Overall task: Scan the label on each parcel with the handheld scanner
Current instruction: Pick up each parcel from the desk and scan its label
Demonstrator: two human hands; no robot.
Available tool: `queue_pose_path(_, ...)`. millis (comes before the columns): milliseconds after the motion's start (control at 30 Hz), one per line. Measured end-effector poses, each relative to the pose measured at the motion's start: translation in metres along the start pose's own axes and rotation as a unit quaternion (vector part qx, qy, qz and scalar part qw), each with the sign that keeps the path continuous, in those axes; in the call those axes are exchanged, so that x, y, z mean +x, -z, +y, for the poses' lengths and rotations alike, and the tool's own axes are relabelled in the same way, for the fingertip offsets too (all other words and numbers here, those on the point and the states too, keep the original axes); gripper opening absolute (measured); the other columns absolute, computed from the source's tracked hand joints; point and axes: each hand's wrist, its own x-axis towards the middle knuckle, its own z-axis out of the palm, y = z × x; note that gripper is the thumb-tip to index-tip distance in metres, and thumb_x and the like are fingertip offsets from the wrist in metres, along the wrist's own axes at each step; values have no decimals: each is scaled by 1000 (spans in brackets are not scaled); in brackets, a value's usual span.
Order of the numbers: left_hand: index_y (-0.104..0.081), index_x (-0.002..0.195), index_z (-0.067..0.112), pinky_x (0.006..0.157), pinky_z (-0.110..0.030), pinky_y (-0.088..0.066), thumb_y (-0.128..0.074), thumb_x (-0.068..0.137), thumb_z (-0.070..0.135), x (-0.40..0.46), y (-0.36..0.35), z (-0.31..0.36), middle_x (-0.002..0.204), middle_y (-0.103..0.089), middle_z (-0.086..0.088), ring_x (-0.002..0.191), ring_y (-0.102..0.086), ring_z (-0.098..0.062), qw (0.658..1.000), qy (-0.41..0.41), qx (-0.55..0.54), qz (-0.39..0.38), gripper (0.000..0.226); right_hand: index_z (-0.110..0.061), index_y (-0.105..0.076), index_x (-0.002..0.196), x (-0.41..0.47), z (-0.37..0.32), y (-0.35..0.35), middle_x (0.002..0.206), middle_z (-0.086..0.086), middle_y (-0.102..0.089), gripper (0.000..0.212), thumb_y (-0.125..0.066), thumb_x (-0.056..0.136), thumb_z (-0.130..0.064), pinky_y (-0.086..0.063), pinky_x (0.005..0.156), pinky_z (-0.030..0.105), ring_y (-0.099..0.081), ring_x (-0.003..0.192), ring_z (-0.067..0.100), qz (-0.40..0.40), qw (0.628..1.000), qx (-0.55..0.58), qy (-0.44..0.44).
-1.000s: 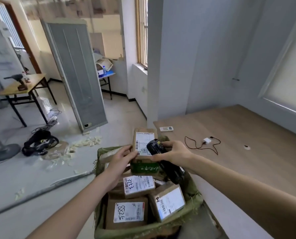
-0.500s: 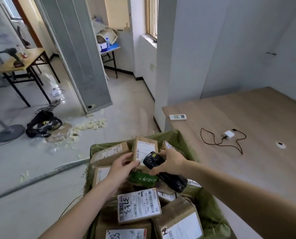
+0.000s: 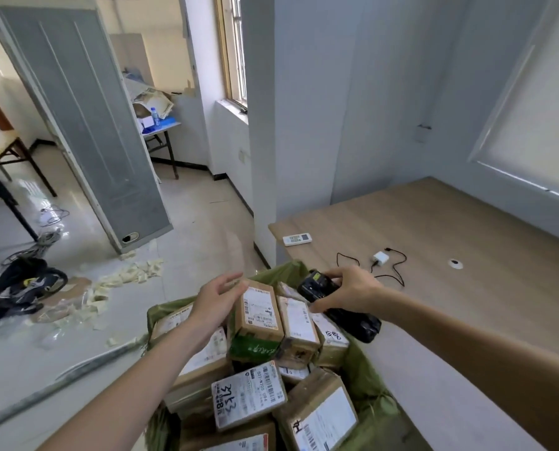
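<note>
The scanner (image 3: 335, 304), black and long, lay slanted over the right edge of the sack (image 3: 366, 379), its head toward the far side and its tail over the table (image 3: 467, 255). The right hand (image 3: 349, 292) gripped it from above, fingers curled over the head and thumb low on the near side. Just left of it stood a parcel (image 3: 260, 312) with its white label (image 3: 261, 307) facing up, tilted among the others, a green band across its near end. The left hand (image 3: 218, 302) hung beside that parcel's left edge, fingers straight and loosely spread; whether it touched the carton I could not tell. A second parcel (image 3: 299, 323) leaned against the first on the right, and a third (image 3: 330, 336) with pen marks sat under the scanner. Nearer the camera lay a box (image 3: 247, 393) with "3713" written on its label, and a carton (image 3: 320, 415) to its right, partly cut off by the frame. All sat heaped in the green sack.

On the wooden table beyond were a white remote (image 3: 297, 239), a white charger (image 3: 380, 257) with a black cable (image 3: 398, 271), and a small round disc (image 3: 455, 264). On the floor to the left lay a black bag (image 3: 21, 284) and scattered paper scraps (image 3: 125, 275). A grey door (image 3: 83, 118) leaned behind them.
</note>
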Motion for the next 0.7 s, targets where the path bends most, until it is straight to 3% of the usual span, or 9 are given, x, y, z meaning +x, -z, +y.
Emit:
queue_pose_path(100,-68,119,40,100,-44,-52,-69,92,43,-13,-21,32,125,-67,0,114,-64,-19,998,-49,24,-41,28,-34,-65,133,-48,14,35,105,-7,-70,75,-93,66,-53,-58,79,28,-67,92,12,57,998,3,-18)
queue_pose_path(133,-69,121,35,104,-42,-49,-68,93,40,-20,-31,43,128,-65,1,119,-60,-19,995,-70,42,-59,28,-37,-64,134,-66,21,45,107,-6,-68,77,-92,65,-55,-55,81,28,-66,95,14,76,997,5,-27)
queue_pose_path(233,-67,128,24,97,-29,-47,-65,97,36,-38,-70,73,132,-62,1,125,-54,-18,980,-117,88,-133,33,-38,-71,112,-117,48,72,101,-8,-71,67,-91,54,-65,-52,77,27,-67,95,15,118,991,12,-54)
queue_pose_path(333,-64,131,22,100,-31,-44,-66,96,37,-63,-119,103,133,-62,0,122,-54,-17,965,-144,112,-186,39,-43,-71,95,-179,82,98,91,-11,-75,46,-92,57,-59,-51,68,24,-69,84,8,153,984,27,-92)
queue_pose_path(533,-63,131,11,72,-16,-43,-68,96,28,-140,-251,176,120,-65,-9,107,-61,-18,926,-232,119,-272,40,-37,-74,95,-326,174,155,91,-8,-76,45,-93,59,-55,-50,66,22,-71,83,9,252,946,64,-193)
queue_pose_path(700,-67,129,24,102,-28,-45,-73,91,39,-226,-376,212,128,-67,0,121,-59,-14,876,-283,142,-365,41,-36,-79,102,-463,269,186,85,-10,-79,59,-90,48,-57,-62,82,32,-75,82,12,318,901,94,-280)
